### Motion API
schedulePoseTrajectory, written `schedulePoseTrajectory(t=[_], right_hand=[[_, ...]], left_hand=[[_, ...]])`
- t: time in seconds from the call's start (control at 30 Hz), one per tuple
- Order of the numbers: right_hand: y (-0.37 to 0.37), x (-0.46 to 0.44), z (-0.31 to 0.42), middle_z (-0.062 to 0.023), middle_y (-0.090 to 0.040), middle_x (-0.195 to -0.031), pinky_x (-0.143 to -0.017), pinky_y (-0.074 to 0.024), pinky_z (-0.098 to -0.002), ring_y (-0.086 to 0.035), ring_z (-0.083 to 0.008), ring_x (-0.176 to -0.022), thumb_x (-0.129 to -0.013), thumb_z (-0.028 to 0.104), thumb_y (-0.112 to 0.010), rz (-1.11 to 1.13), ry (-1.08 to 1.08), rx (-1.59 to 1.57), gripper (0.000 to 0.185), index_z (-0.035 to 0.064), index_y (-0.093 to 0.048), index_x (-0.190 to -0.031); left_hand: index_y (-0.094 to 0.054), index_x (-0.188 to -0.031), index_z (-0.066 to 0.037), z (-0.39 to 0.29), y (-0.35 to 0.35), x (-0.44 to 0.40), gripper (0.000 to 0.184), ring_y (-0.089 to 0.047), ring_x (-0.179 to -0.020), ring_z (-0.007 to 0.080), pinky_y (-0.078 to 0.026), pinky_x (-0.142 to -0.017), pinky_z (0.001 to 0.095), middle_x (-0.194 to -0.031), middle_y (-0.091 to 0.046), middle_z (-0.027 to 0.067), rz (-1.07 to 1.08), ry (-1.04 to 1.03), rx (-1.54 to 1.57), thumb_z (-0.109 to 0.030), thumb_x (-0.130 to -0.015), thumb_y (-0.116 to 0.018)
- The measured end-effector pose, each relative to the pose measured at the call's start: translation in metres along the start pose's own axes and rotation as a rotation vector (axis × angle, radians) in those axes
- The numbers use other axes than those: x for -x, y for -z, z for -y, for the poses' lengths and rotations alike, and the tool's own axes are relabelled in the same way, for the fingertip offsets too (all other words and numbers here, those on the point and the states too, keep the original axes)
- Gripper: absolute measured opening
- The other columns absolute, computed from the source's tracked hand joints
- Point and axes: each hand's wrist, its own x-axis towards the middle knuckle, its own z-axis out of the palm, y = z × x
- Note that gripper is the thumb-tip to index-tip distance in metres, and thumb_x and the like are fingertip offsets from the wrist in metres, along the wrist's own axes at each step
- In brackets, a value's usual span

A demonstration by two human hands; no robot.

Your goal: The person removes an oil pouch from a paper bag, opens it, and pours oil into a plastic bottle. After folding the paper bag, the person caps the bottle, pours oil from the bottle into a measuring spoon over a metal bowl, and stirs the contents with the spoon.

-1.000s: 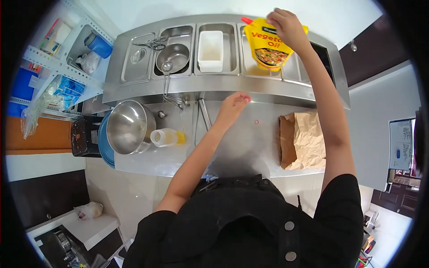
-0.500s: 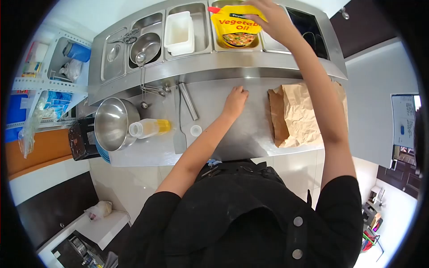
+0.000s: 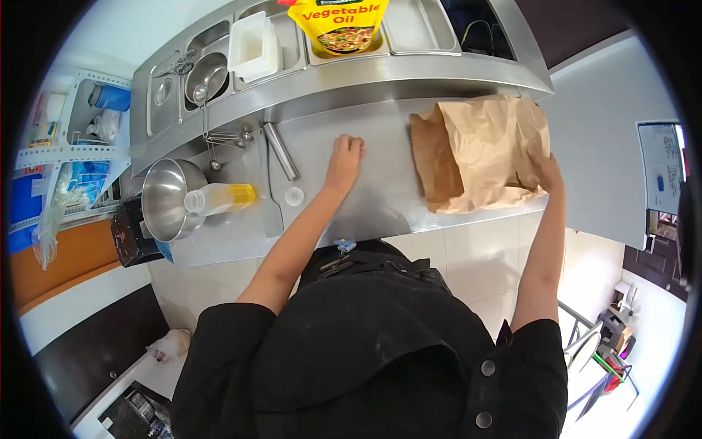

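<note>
My right hand (image 3: 545, 172) grips the right end of a brown paper bag (image 3: 493, 154), which lies on the steel counter with its mouth towards the left. Part of the fingers is behind the paper. My left hand (image 3: 345, 157) rests on the counter in a loose fist, left of the bag, and nothing shows in it. A yellow vegetable oil pouch (image 3: 341, 25) with a red cap stands in a steel pan at the back. Left of my left hand are a metal tube (image 3: 281, 151), a white cap (image 3: 294, 196) and a spatula (image 3: 270, 212).
An open bottle (image 3: 223, 198) with yellow liquid lies against a steel bowl (image 3: 174, 197) at the left. Measuring spoons (image 3: 227, 139) lie behind them. A raised ledge (image 3: 351, 82) with steel pans, a small pot (image 3: 208, 72) and white tubs (image 3: 254, 47) runs along the back.
My right hand has left the oil pouch, which now stands by itself, and has come down to the paper bag. The bag is lifted fuller and more open. The view has shifted right.
</note>
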Motion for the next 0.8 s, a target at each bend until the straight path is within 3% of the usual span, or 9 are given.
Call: schedulePoseTrajectory(t=[0.1,0.43,0.5,0.53,0.6,0.67,0.7,0.77,0.8], right_hand=[[-0.016,0.010,-0.001,-0.0184,-0.060,-0.104,-0.071,-0.0509,-0.0295,-0.059,-0.0245,-0.087,-0.076,0.042,-0.071,0.098,0.046,-0.114,0.066,-0.0063,-0.052,-0.117],[-0.037,0.036,-0.031,-0.0178,-0.062,-0.099,-0.070,-0.0510,-0.0315,-0.060,-0.0235,-0.084,-0.078,0.046,-0.070,0.059,-0.135,-0.188,0.067,-0.0090,-0.055,-0.113],[-0.042,0.045,-0.035,-0.0182,-0.062,-0.099,-0.070,-0.0512,-0.0314,-0.060,-0.0235,-0.083,-0.078,0.047,-0.069,0.043,-0.094,-0.223,0.068,-0.0097,-0.055,-0.113],[-0.046,0.054,-0.038,-0.0185,-0.062,-0.098,-0.070,-0.0514,-0.0313,-0.061,-0.0235,-0.083,-0.078,0.047,-0.069,0.030,-0.058,-0.257,0.068,-0.0103,-0.055,-0.113],[-0.057,0.070,-0.041,-0.0192,-0.062,-0.098,-0.069,-0.0518,-0.0310,-0.061,-0.0235,-0.082,-0.079,0.047,-0.068,0.011,0.022,-0.321,0.069,-0.0116,-0.054,-0.112],[-0.069,0.086,-0.036,-0.0205,-0.062,-0.098,-0.069,-0.0524,-0.0295,-0.062,-0.0235,-0.083,-0.079,0.048,-0.068,0.057,0.006,-0.373,0.069,-0.0119,-0.055,-0.110],[-0.075,0.094,-0.033,-0.0205,-0.062,-0.098,-0.069,-0.0524,-0.0295,-0.062,-0.0235,-0.083,-0.079,0.048,-0.068,0.053,0.012,-0.376,0.069,-0.0119,-0.055,-0.110],[-0.087,0.112,-0.034,-0.0208,-0.063,-0.098,-0.069,-0.0526,-0.0277,-0.063,-0.0223,-0.082,-0.079,0.047,-0.068,0.139,0.018,-0.392,0.067,-0.0122,-0.055,-0.109],[-0.095,0.122,-0.034,-0.0207,-0.063,-0.097,-0.070,-0.0527,-0.0288,-0.063,-0.0221,-0.082,-0.080,0.046,-0.067,0.184,0.024,-0.384,0.066,-0.0120,-0.055,-0.109]], left_hand=[[-0.054,-0.088,-0.003,-0.006,0.008,0.006,0.009,-0.049,-0.080,0.0278,-0.043,-0.072,0.0358,-0.086,-0.049,0.0106,-0.050,0.149,-0.056,-0.001,-0.080,-0.056],[-0.051,-0.094,-0.002,-0.011,0.013,0.005,0.019,-0.047,-0.077,0.0257,-0.042,-0.071,0.0327,-0.087,-0.049,0.0101,-0.152,0.219,0.004,0.006,-0.077,-0.052],[-0.051,-0.095,-0.003,-0.057,0.053,-0.019,0.024,-0.048,-0.075,0.0252,-0.041,-0.071,0.0329,-0.087,-0.051,0.0099,-0.347,0.267,0.282,0.010,-0.075,-0.048],[-0.051,-0.095,-0.003,-0.088,0.081,-0.032,0.024,-0.048,-0.075,0.0252,-0.041,-0.071,0.0329,-0.087,-0.051,0.0099,-0.341,0.266,0.284,0.010,-0.075,-0.048],[-0.051,-0.092,-0.003,-0.146,0.131,-0.057,0.024,-0.049,-0.075,0.0246,-0.041,-0.072,0.0330,-0.085,-0.052,0.0099,-0.318,0.083,0.514,0.011,-0.074,-0.047],[-0.053,-0.096,0.000,-0.170,0.145,-0.079,0.014,-0.054,-0.079,0.0215,-0.045,-0.076,0.0331,-0.090,-0.058,0.0093,0.046,-0.132,0.523,0.001,-0.083,-0.048],[-0.053,-0.096,0.000,-0.170,0.135,-0.087,0.014,-0.054,-0.079,0.0215,-0.045,-0.076,0.0331,-0.090,-0.058,0.0093,0.042,-0.139,0.523,0.001,-0.083,-0.048],[-0.058,-0.104,-0.001,-0.162,0.109,-0.099,0.021,-0.057,-0.086,0.0204,-0.047,-0.081,0.0319,-0.100,-0.061,0.0101,1.041,-0.131,0.220,-0.009,-0.085,-0.053],[-0.058,-0.104,-0.001,-0.157,0.099,-0.090,0.021,-0.057,-0.086,0.0204,-0.047,-0.081,0.0319,-0.100,-0.061,0.0101,1.041,-0.139,0.215,-0.009,-0.085,-0.053]])
